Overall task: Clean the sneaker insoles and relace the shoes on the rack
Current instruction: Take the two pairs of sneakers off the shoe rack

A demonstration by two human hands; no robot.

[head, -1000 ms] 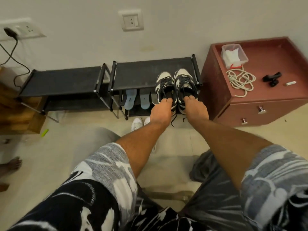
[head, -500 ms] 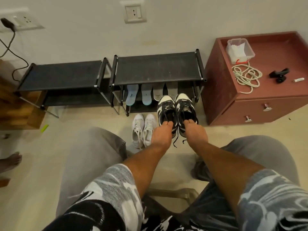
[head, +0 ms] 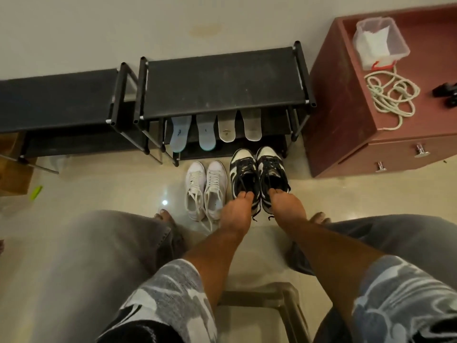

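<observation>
Two black-and-white sneakers stand on the floor in front of the black shoe rack [head: 222,82]. My left hand [head: 236,214] grips the heel opening of the left black-and-white sneaker [head: 243,174]. My right hand [head: 288,206] grips the right black-and-white sneaker [head: 270,169] the same way. A pair of white sneakers [head: 206,188] with loose laces sits just left of them. Several insoles lean on the rack's lower shelf: two blue insoles [head: 193,132] and two beige insoles [head: 239,126].
A second black rack [head: 57,95] stands to the left. A red-brown cabinet [head: 385,144] at right carries a coiled white rope [head: 390,95], a clear plastic box [head: 379,43] and a small black object [head: 446,91]. My knees and bare feet frame the shoes.
Both hands lifted the black-and-white sneakers off the rack's top shelf and brought them down to the floor in front of the rack, beside the white pair.
</observation>
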